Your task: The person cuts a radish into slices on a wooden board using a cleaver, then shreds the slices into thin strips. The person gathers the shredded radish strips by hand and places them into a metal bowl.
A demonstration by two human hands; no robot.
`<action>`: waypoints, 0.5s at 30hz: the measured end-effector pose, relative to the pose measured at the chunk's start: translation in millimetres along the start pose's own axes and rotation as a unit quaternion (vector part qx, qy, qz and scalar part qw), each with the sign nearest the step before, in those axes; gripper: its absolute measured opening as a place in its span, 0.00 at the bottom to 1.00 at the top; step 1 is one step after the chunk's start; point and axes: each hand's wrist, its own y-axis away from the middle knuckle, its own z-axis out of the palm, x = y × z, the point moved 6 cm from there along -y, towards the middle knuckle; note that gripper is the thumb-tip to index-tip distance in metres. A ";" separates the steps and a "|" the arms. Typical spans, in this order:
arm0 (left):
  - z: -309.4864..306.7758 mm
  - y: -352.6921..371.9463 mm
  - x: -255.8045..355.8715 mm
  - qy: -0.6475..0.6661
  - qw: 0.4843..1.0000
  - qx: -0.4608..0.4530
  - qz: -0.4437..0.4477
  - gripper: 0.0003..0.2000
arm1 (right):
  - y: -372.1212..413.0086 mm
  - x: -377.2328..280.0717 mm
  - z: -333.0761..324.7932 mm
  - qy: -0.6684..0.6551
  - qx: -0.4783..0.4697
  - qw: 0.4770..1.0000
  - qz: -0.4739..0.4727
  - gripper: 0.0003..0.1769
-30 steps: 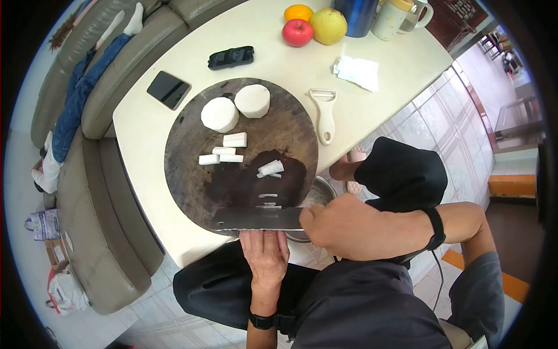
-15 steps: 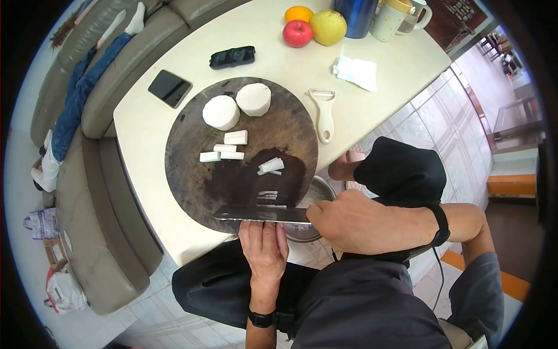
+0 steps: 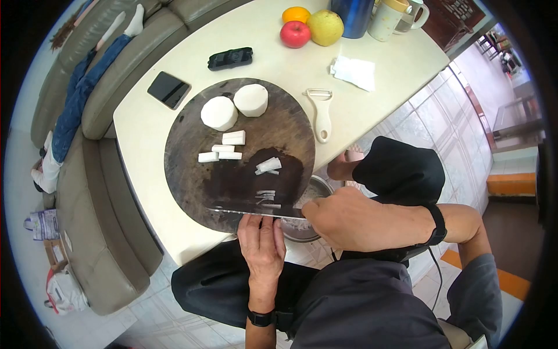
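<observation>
My right hand (image 3: 343, 218) is wrapped round the handle of a knife (image 3: 256, 212), whose blade lies across the near edge of a round dark cutting board (image 3: 186, 174). Right against the blade, my left hand (image 3: 261, 244) presses its fingers together at the board's edge; what lies under the fingertips is hidden. Beyond the blade are thin white strips (image 3: 266, 195) and a small stack of white slices (image 3: 268, 166). Several white blocks (image 3: 233, 138) sit further back, near two thick white rounds, one on the left (image 3: 219, 113) and one on the right (image 3: 251, 100).
On the table (image 3: 145, 128) are a phone (image 3: 168, 90), a black case (image 3: 230, 59), a peeler (image 3: 321, 116), tissue (image 3: 354, 72), fruit (image 3: 295, 34) and a blue flask (image 3: 352, 17). A metal bowl (image 3: 302, 232) is below the table edge. A person's legs (image 3: 87, 87) rest on the sofa.
The knife blade has tilted and shifted slightly up and left, with my right hand moving a little the same way. My left hand stays almost in place at the board's edge.
</observation>
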 end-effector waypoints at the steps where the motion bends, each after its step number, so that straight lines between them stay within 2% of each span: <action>1: -0.2 -0.2 -0.1 0.001 1.000 0.001 -0.002 0.12 | 1.5 -2.2 -1.2 -0.009 0.010 1.000 -0.018 0.10; 5: -0.2 1.6 -2.4 0.005 1.000 -0.001 -0.003 0.12 | -2.6 -1.1 4.8 0.006 -0.010 1.000 -0.016 0.10; 7: -0.8 -0.1 -0.6 0.004 1.000 -0.005 0.001 0.13 | -6.7 -4.9 5.1 0.001 0.019 0.998 -0.053 0.09; 14: -0.6 5.3 -1.2 -0.034 0.999 0.008 0.013 0.13 | -27.8 -5.1 11.3 -0.020 0.067 0.996 -0.059 0.07; 15: -2.4 3.9 -0.1 -0.028 0.999 0.028 0.014 0.13 | -24.6 -1.5 11.1 -0.017 0.064 0.997 -0.031 0.07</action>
